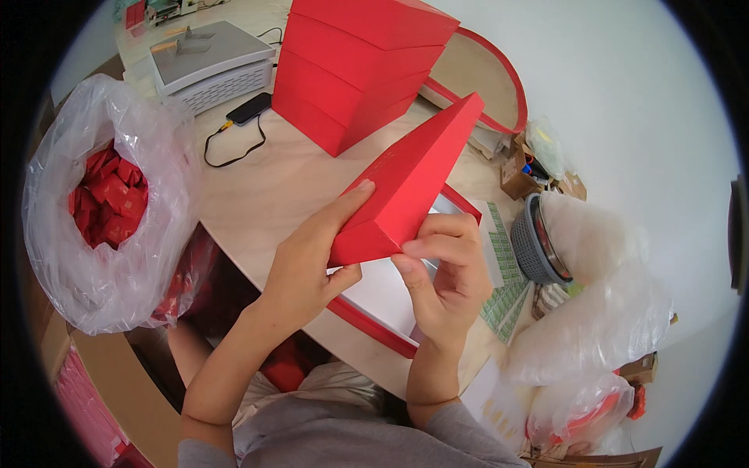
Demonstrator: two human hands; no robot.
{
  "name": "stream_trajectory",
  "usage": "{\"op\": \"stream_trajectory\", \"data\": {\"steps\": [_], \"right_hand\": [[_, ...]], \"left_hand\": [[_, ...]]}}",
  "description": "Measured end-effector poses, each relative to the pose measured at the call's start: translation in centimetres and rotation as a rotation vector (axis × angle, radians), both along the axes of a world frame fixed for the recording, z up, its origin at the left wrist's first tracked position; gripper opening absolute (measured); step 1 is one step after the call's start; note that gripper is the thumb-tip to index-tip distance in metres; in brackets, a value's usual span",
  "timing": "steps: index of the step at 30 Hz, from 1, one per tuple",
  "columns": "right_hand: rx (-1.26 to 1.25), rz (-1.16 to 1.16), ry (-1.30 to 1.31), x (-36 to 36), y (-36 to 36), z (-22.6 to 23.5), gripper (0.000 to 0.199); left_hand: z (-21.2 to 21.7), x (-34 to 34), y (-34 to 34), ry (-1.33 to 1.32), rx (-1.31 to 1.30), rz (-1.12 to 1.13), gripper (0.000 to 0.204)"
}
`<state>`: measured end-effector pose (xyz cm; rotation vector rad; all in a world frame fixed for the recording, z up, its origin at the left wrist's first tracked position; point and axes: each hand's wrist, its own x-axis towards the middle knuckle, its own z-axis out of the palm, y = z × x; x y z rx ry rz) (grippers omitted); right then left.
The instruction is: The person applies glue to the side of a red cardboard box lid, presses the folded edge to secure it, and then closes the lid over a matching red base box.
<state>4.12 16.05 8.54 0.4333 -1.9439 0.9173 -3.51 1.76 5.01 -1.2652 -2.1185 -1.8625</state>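
A flat red box lid (pixel 406 183) is held tilted above the wooden table (pixel 273 187). My left hand (pixel 312 257) grips its near left corner, thumb under and fingers along the side. My right hand (pixel 445 273) pinches the same near end from the right. Under the lid lies an open red box base (pixel 382 300) with a white inside, resting on the table's near edge.
A stack of closed red boxes (pixel 355 62) stands further back. A grey machine (pixel 207 62) and a phone (pixel 250 108) with a black cable sit at the far left. A clear bag of small red packets (pixel 109 203) is left; a grey basket (pixel 534 242) and plastic bags are right.
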Motion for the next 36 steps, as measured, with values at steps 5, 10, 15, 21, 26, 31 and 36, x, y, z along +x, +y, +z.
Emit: {"op": "stream_trajectory", "data": {"steps": [5,10,15,21,26,31,36], "right_hand": [[-0.146,0.018,-0.028,0.0,-0.8,0.0,0.027],[-0.014,-0.106,-0.055,0.2,-1.5,0.9,0.026],[-0.013,-0.097,-0.036,0.4,-1.3,0.7,0.023],[-0.156,-0.039,-0.058,0.2,-1.8,0.1,0.025],[-0.197,-0.051,-0.083,0.6,-2.4,0.2,0.020],[-0.287,-0.095,-0.051,0.9,-3.1,-0.3,0.014],[-0.417,-0.122,-0.051,1.2,-3.5,-0.4,0.016]], "left_hand": [[-0.4,-0.2,0.2,0.043,0.065,0.017,0.073],[-0.2,-0.2,0.1,0.032,0.072,0.015,0.074],[-0.5,-0.3,0.3,0.087,0.037,0.047,0.075],[-0.5,-0.2,0.3,0.044,0.083,0.040,0.074],[-0.5,0.0,0.5,0.039,0.086,0.036,0.075],[-0.3,0.3,0.5,0.053,0.059,0.041,0.076],[-0.3,0.4,0.6,0.098,0.047,0.045,0.077]]}}
